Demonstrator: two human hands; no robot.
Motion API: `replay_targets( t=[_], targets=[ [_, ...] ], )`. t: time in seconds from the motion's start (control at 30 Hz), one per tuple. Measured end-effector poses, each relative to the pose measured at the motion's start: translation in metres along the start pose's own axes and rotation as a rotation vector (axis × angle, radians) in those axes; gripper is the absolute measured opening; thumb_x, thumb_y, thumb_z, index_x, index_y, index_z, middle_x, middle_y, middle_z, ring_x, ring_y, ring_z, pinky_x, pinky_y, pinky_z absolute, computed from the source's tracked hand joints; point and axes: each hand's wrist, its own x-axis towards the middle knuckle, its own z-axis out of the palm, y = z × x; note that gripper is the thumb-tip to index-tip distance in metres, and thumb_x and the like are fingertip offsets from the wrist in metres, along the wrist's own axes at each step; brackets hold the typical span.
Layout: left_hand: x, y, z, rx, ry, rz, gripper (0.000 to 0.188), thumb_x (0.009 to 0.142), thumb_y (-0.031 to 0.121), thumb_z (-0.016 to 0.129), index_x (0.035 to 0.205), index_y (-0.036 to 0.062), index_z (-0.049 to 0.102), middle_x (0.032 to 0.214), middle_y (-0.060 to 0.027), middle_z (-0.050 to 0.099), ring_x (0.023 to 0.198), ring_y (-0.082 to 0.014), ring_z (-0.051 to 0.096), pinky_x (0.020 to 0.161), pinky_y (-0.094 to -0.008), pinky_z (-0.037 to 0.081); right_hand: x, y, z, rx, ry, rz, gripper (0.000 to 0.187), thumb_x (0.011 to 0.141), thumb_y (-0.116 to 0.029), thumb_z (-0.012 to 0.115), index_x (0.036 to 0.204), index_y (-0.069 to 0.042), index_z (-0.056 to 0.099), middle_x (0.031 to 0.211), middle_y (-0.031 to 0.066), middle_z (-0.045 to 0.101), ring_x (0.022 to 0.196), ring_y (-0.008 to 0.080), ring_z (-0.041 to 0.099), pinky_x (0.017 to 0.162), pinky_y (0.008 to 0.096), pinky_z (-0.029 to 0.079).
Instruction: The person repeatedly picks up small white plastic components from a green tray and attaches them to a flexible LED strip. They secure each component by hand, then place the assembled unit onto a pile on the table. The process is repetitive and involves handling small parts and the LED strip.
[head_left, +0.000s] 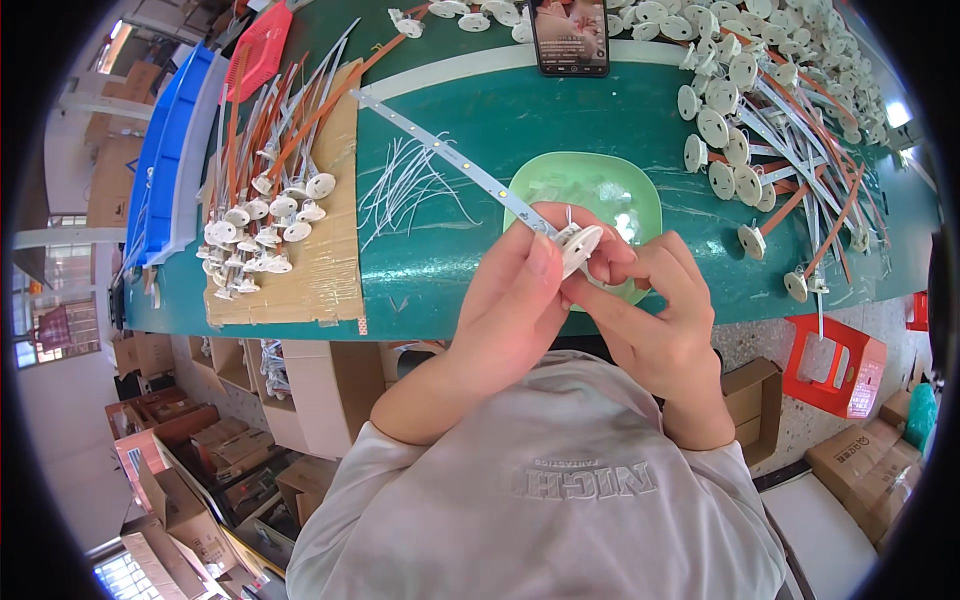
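Observation:
My left hand (510, 300) is closed around the lower end of a thin LED light strip (440, 148), which slants up to the left over the table. At that end sits a round white plastic cap (580, 248), tilted between my hands. My right hand (660, 310) is bent in at the cap's lower right, its fingertips pinched together. What those fingertips hold, if anything, is too small to make out. Just behind my hands stands a light green bowl (640, 185) with small pale pieces in it. Thin white ties (405, 190) lie loose to its left.
Capped strips lie on a cardboard sheet (330, 255) at the left, by a blue tray (165, 160) and red basket (262, 50). More white-capped strips (745, 150) heap at the right. A phone (570, 40) stands at the back. A red stool (835, 365) is beyond the edge.

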Motion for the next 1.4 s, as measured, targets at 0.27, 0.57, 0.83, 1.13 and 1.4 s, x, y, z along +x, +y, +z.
replay_targets(
  t=[0.27,0.57,0.83,1.13,1.4],
  targets=[
    [-0.002,0.0,-0.001,0.034,0.009,-0.076,0.056,0.102,0.051,0.041,0.121,-0.0009,0.049,0.112,-0.0125,0.056,0.095,-0.0145,0.049,0.086,-0.031,0.044,0.0,-0.002,-0.006,0.169,-0.11,0.083,0.031,0.064,-0.001,0.073,0.095,-0.005,0.075,0.085,0.0054,0.055,0.07,0.0194,0.053,0.057,0.0295,0.045],
    [-0.004,0.001,0.002,-0.001,-0.01,-0.003,0.056,0.102,0.05,0.041,0.123,-0.0005,0.049,0.12,-0.0173,0.055,0.108,-0.0214,0.051,0.091,-0.0373,0.045,-0.012,-0.002,0.006,0.125,0.021,0.121,0.037,0.06,-0.004,0.081,0.097,-0.01,0.076,0.094,0.0035,0.055,0.078,0.0182,0.052,0.058,0.028,0.04],
    [-0.007,-0.001,0.003,-0.02,0.02,0.093,0.057,0.103,0.051,0.036,0.129,0.0013,0.047,0.141,-0.0238,0.041,0.135,-0.0359,0.041,0.109,-0.0461,0.039,-0.009,-0.003,0.007,0.078,0.158,0.09,0.037,0.061,-0.005,0.083,0.096,-0.014,0.077,0.106,0.0072,0.054,0.09,0.0232,0.051,0.066,0.032,0.041],
    [-0.016,-0.003,0.003,-0.236,-0.146,0.317,0.063,0.1,0.059,0.034,0.138,0.0079,0.037,0.139,-0.0189,0.046,0.134,-0.0403,0.039,0.109,-0.0507,0.035,-0.027,-0.016,0.025,0.553,0.372,0.173,0.029,0.061,0.002,0.082,0.088,-0.005,0.074,0.092,0.0069,0.059,0.075,0.0205,0.053,0.062,0.0302,0.041],
    [-0.019,0.009,0.003,-0.15,-0.251,0.405,0.066,0.099,0.065,0.031,0.136,0.0109,0.036,0.093,-0.004,0.06,0.085,-0.0202,0.05,0.071,-0.0334,0.033,-0.021,-0.019,0.033,0.564,0.357,0.145,0.026,0.063,0.008,0.077,0.087,0.002,0.07,0.079,0.0095,0.064,0.061,0.019,0.058,0.052,0.0285,0.044]
  ],
)
